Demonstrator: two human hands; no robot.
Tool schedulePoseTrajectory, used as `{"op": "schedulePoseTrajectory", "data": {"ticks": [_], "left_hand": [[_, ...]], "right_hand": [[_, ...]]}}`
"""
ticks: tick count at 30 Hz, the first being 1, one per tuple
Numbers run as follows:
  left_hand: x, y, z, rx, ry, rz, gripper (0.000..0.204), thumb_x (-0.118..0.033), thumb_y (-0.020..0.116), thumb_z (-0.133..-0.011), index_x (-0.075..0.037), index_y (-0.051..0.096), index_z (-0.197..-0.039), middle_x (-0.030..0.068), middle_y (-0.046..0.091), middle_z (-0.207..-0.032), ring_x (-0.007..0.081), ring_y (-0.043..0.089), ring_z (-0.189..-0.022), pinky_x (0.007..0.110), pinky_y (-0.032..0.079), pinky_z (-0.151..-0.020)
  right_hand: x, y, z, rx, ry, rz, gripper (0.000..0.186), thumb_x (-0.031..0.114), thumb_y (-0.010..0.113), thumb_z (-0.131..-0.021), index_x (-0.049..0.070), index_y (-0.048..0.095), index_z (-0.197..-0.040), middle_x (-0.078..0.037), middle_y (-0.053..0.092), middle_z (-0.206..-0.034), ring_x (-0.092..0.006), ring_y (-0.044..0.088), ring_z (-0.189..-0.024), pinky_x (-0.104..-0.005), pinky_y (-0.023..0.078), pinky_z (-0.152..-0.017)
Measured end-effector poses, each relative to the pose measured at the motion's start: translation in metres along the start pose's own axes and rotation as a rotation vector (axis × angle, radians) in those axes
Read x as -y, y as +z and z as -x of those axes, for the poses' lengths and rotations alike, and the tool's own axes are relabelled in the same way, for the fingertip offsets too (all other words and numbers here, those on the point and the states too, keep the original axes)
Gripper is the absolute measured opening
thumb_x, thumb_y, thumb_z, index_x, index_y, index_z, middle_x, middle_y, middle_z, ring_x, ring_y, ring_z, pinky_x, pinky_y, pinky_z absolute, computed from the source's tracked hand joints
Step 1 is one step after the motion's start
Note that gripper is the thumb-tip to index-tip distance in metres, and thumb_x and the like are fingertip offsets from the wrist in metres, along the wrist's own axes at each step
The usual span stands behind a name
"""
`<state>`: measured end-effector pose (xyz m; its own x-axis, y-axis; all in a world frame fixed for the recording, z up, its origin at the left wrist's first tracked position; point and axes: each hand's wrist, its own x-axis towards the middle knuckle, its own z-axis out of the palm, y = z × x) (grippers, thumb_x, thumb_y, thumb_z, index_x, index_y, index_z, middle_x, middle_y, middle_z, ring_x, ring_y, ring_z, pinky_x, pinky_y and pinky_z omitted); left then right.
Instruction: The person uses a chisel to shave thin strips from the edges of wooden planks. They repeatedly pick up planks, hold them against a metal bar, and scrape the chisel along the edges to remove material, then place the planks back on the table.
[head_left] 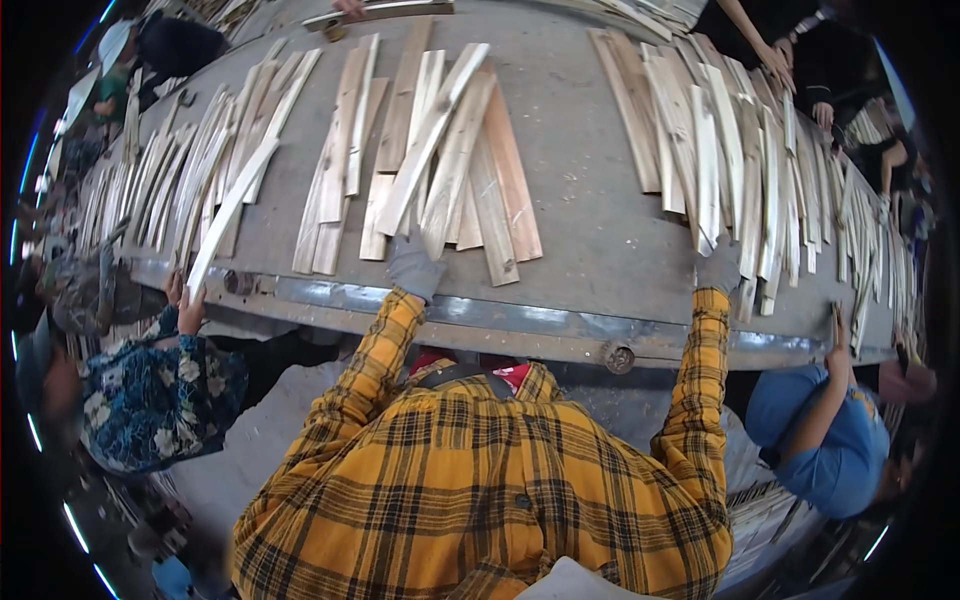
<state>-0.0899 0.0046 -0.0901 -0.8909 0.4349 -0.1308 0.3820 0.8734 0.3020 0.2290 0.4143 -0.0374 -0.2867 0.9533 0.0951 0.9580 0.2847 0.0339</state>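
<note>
My left hand (416,268), in a grey glove, grips the near ends of pale wooden slats (435,137) in the middle pile, where one lies slanted across the others. A reddish board (512,185) lies just right of them. My right hand (716,268), also gloved, is closed on the near end of a pale slat (706,160) at the left side of the right-hand pile. Its fingertips are partly hidden by the wood. Both hands are at the near side of the grey table (585,235), above its metal edge strip (500,316).
More slat piles (150,180) fill both table ends. A person in a floral shirt (160,400) holds a slat at left; a person in blue (815,430) works at right. Others stand across the table, one in dark clothing (730,30). A round metal fitting (619,357) sits on the front rail.
</note>
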Motion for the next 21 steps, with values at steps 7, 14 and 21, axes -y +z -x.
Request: {"op": "schedulePoseTrajectory", "data": {"ticks": [7, 14, 21], "left_hand": [[0.015, -0.029, 0.015, 0.41, 0.009, 0.979, 0.066, -0.01, 0.062, -0.069, 0.002, 0.046, -0.132, 0.0074, 0.055, -0.078, 0.0184, 0.059, -0.069, 0.029, 0.05, -0.064], [-0.012, -0.035, 0.057, 0.704, -0.024, 1.227, 0.05, -0.009, 0.06, -0.071, 0.004, 0.051, -0.119, 0.0044, 0.056, -0.085, 0.0105, 0.053, -0.067, 0.022, 0.045, -0.061], [-0.028, -0.029, 0.077, 0.981, -0.265, 1.57, 0.047, -0.029, 0.05, -0.095, 0.004, 0.047, -0.127, 0.0174, 0.064, -0.099, 0.0207, 0.064, -0.075, 0.03, 0.055, -0.071]], "right_hand": [[0.021, -0.026, -0.012, -0.032, 0.061, -0.115, 0.037, 0.024, 0.067, -0.084, 0.011, 0.054, -0.116, -0.014, 0.057, -0.113, -0.0335, 0.065, -0.095, -0.0409, 0.053, -0.08], [0.107, 0.017, 0.09, 0.174, -0.336, -0.944, 0.02, 0.017, 0.067, -0.084, 0.007, 0.068, -0.102, -0.007, 0.066, -0.082, -0.0171, 0.062, -0.078, -0.0307, 0.049, -0.072], [0.156, 0.017, 0.178, 0.645, 0.063, -1.28, 0.028, 0.03, 0.068, -0.087, 0.005, 0.069, -0.101, 0.001, 0.062, -0.071, -0.0074, 0.05, -0.06, -0.0238, 0.04, -0.055]]}}
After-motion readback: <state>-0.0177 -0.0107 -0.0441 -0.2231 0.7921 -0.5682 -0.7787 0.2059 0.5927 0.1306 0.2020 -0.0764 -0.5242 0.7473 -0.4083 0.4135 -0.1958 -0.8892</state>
